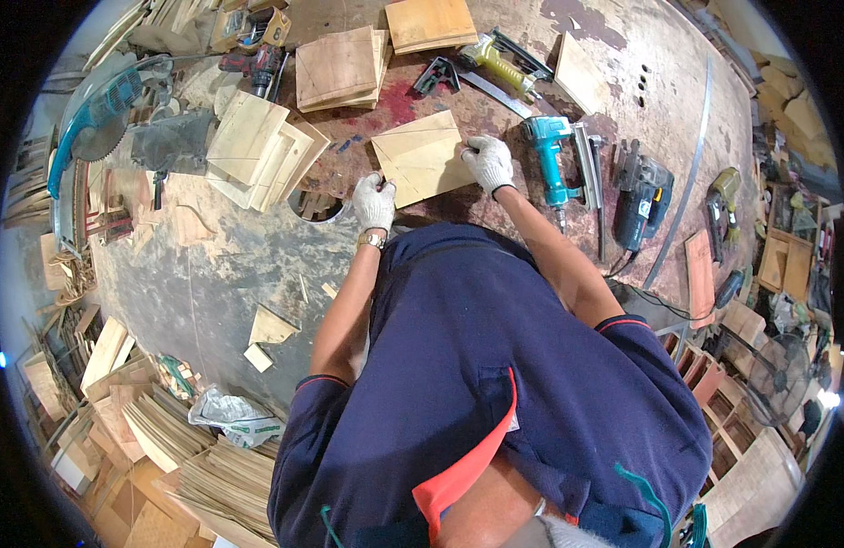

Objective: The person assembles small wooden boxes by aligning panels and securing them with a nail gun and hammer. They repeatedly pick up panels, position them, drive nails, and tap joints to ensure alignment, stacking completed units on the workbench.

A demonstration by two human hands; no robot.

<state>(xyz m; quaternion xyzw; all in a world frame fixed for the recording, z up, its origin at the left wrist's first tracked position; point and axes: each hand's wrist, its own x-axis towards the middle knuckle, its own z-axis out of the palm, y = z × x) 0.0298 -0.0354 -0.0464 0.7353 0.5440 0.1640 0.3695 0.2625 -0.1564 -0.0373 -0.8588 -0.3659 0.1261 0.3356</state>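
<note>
A pale plywood piece (424, 163) with thin pencil-like lines across it lies on the worn workbench (230, 274) in front of me. My left hand (374, 203), in a white knit glove, is closed at its lower left corner, with the thumb and fingers pinched together. On the opposite edge my right hand (488, 164), gloved the same way, curls its fingers around the wood. Just right of that hand lies a teal nail gun (550, 155). A stack of cut plywood pieces (248, 142) fans out to the left of my left hand.
More plywood stacks (335, 68) sit at the back. A yellow-green air tool (495, 62) and a black jigsaw (645, 201) lie to the right. At left are a cordless drill (258, 66) and a circular saw (98, 128). A round hole (316, 207) opens near my left hand.
</note>
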